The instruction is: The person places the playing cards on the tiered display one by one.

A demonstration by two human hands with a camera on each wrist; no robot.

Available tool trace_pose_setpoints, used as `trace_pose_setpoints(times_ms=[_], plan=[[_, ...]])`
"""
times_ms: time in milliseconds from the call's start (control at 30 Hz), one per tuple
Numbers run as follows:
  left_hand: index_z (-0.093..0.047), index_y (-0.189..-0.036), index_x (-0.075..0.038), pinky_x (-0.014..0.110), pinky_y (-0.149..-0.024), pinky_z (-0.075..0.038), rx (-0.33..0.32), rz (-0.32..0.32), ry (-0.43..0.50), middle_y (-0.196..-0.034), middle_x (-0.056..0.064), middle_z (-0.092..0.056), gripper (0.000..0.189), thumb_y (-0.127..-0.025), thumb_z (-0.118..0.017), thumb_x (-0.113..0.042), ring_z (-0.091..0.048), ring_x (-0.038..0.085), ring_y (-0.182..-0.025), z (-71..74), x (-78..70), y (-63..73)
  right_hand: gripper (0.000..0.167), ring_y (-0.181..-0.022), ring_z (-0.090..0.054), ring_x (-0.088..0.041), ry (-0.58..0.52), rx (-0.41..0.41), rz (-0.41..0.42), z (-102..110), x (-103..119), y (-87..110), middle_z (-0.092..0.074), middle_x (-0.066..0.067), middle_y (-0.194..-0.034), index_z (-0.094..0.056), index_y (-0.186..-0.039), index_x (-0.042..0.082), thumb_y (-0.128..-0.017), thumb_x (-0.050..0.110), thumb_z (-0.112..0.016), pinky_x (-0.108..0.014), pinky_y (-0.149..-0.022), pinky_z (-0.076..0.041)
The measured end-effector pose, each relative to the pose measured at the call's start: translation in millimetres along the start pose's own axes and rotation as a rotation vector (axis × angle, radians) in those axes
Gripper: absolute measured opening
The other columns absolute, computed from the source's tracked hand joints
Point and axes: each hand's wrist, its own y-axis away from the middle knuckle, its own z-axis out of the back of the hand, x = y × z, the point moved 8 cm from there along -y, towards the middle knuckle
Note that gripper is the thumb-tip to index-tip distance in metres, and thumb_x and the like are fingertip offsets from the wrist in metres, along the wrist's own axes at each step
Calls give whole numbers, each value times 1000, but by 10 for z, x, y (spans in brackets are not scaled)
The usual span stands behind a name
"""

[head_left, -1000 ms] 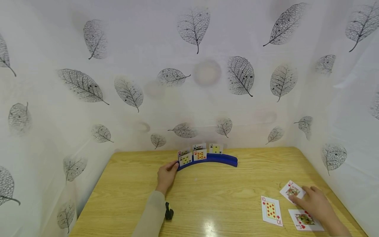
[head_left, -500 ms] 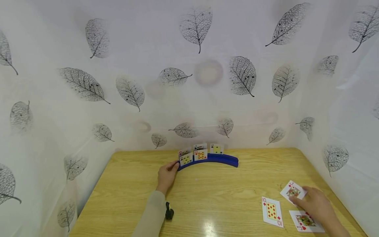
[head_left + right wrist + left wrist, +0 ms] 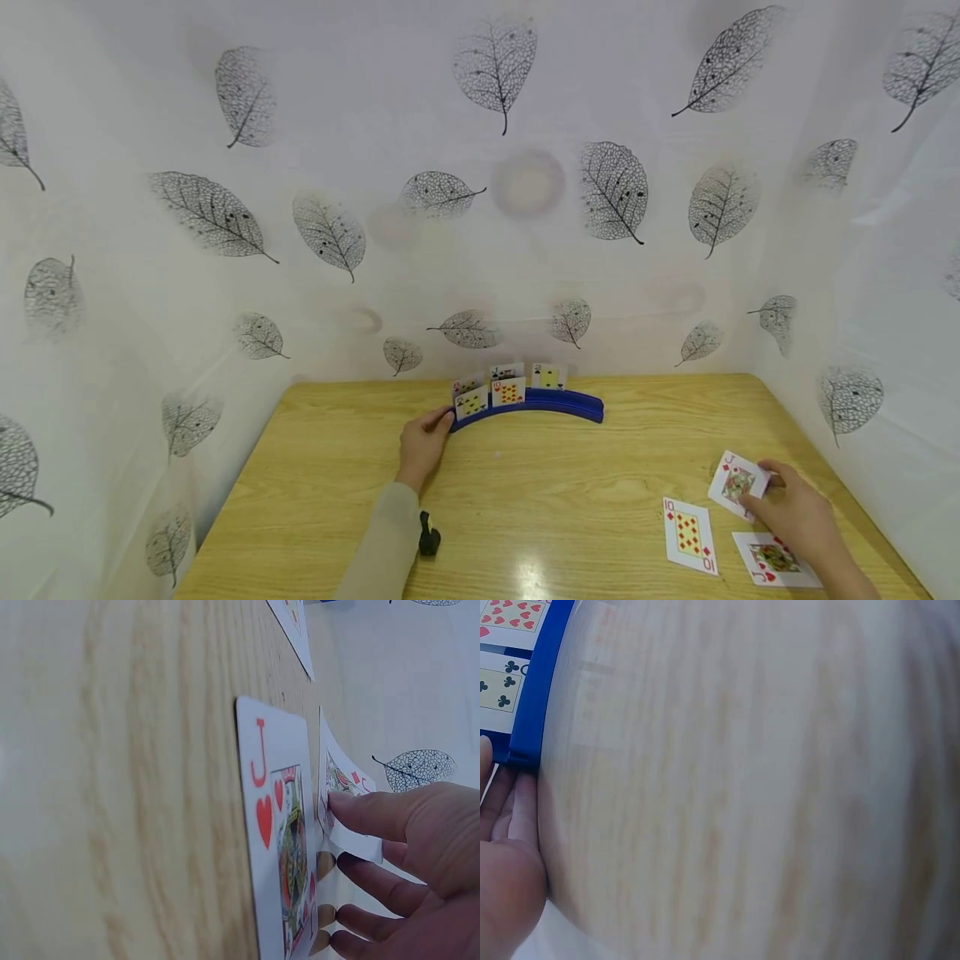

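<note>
My left hand (image 3: 422, 443) grips the left end of a curved blue card holder (image 3: 562, 404), thumb on one side and fingers at its end. Several playing cards stand in the holder, among them a ten of hearts (image 3: 508, 392) and a club card (image 3: 471, 402). At the right, my right hand (image 3: 798, 510) pinches a jack of diamonds (image 3: 737, 482) between thumb and fingers. The card bends and its edge is lifted in the right wrist view. Below it a jack of hearts (image 3: 281, 825) lies face up on the table, partly behind the hand in the head view.
A ten of diamonds (image 3: 690, 535) lies face up left of the jacks. A small black object (image 3: 428, 535) shows beside the left forearm on the wooden table (image 3: 570, 500). White leaf-printed sheeting (image 3: 525, 275) encloses the back and sides.
The jack of diamonds has turned and tipped up a little in my right hand, which shifted slightly up and left. My left hand and the card holder stay in place.
</note>
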Motion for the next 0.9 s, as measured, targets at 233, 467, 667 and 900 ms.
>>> trace_pose_setpoints(times_ms=[233,467,667,900], plan=[[-79,-125,-11,54,-119,-46,6,-4,16,-134,12,-74,28,-103,-71,-25,-64,36,-134,-10,-8,-2,60,-107,-66,-57,-87,-80,14,44,34,5,-67,-40,-119,-51,-139,-11,-96,22,-75,-61,-80,-57],[-78,-126,-11,54,-119,-46,10,-1,16,-135,12,-73,28,-103,-70,-26,-63,37,-135,-15,0,1,54,-80,-57,15,-219,-108,-18,94,33,-58,-73,-29,-117,-54,-143,-6,-103,26,-70,-14,-65,-48],[-78,-127,-12,54,-120,-46,5,6,5,-136,12,-73,29,-103,-70,-27,-63,36,-135,-10,15,-4,55,-75,-55,19,-334,-87,-22,62,144,-131,-71,-31,-117,-54,-141,-15,-104,24,-69,-17,-67,-59],[-78,-128,-11,55,-120,-45,9,11,3,-137,12,-72,30,-104,-70,-28,-62,37,-136,-9,4,3,50,-73,-69,4,-480,-86,47,11,392,-167,-76,-13,-100,-54,-137,-20,-101,10,-71,-27,-68,-66]])
